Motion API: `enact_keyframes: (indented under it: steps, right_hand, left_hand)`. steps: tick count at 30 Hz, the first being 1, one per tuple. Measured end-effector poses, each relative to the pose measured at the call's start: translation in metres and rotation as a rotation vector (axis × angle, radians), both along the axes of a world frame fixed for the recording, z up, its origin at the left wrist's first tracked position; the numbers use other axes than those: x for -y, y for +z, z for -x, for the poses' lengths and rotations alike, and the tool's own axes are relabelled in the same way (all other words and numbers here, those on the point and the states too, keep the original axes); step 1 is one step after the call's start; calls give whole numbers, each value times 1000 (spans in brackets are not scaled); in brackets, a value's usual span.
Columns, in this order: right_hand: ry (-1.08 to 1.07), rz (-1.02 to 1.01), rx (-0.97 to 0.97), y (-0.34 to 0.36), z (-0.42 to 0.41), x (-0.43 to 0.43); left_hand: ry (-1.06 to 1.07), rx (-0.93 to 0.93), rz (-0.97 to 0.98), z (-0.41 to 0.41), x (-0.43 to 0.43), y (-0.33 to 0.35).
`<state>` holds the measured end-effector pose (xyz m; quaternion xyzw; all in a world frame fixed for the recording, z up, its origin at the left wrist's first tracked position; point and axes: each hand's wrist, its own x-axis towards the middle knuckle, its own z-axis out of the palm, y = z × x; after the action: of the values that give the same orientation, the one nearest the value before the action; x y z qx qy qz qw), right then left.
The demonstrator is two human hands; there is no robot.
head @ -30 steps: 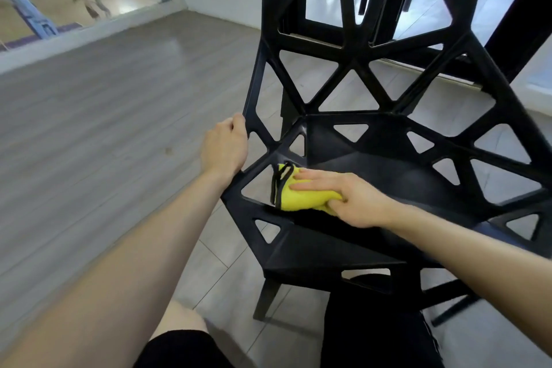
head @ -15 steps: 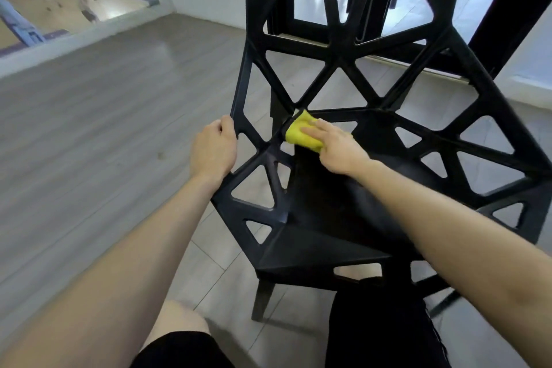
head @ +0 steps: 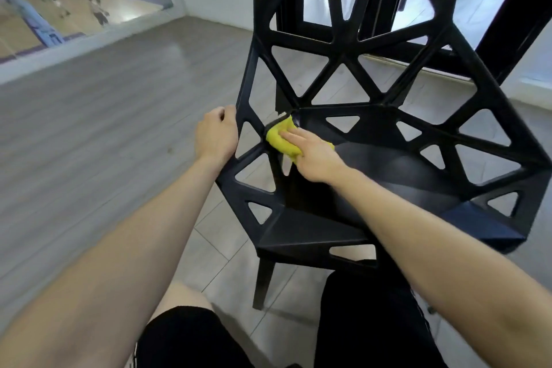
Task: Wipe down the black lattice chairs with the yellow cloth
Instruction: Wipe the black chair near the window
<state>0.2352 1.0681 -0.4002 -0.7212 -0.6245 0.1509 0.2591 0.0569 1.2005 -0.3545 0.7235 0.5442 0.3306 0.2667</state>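
A black lattice chair (head: 388, 164) stands right in front of me, its seat facing me and its open triangular back rising behind. A small yellow cloth (head: 276, 139) lies bunched at the seat's back left corner, where the seat meets the left side strut. My right hand (head: 316, 155) presses the cloth onto the chair with its fingers stretched out flat over it. My left hand (head: 216, 136) grips the chair's left outer edge, fingers curled round the frame.
Grey wood-look floor (head: 104, 128) spreads to the left, and pale tiles lie under the chair. A black-framed glass door or window (head: 507, 9) stands just behind the chair back. My legs in black shorts (head: 373, 323) are at the bottom, close to the chair's front leg.
My right hand slid the yellow cloth from the seat's front left area back to its rear left corner. My left hand kept its grip on the chair's left edge.
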Motion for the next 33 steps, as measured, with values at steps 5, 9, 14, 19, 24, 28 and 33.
enact_keyframes:
  steps: [5,9,14,19,24,28,33]
  right_hand:
    - [261,-73,-81,-6,17,51]
    - [-217,-126,-443,42,-3,-1]
    - [-98,-400,-298,70,44,-77]
    - [211,-440,-106,1,67,-19]
    - [-16,-473,-200,74,32,-125]
    - [-125,-385,-276,93,32,-145]
    - [345,-446,-77,19,42,-39]
  left_hand:
    - [-114,-83,-27,38,20,-21]
    - [-91,-46,-32,50,41,-36]
    - [-97,-8,-78,48,41,-37]
    - [-55,-28,-139,45,45,-39]
    - [-28,-61,-132,46,50,-38]
    - [12,-39,-111,46,53,-35]
    - [38,84,-144,49,49,-42]
